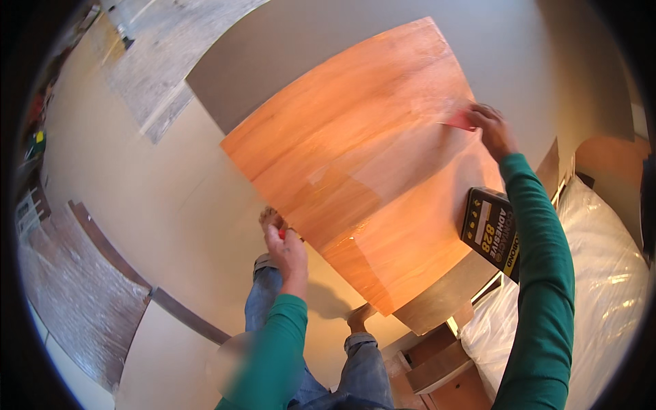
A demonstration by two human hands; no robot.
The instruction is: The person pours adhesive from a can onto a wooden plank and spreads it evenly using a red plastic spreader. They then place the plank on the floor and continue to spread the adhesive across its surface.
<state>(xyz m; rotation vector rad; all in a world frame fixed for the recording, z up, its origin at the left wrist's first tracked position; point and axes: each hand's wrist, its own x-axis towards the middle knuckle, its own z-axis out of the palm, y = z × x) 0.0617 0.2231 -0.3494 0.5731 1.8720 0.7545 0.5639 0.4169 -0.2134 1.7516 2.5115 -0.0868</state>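
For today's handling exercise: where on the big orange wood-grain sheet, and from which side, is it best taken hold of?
Grip the orange sheet at two opposite edges, coming in from the sides. It is wide, thin, flat and glossy, lying on a grey board, so only the edges offer purchase. The left hand is at the near-left edge; the right hand, with a small red piece, is at the right edge.
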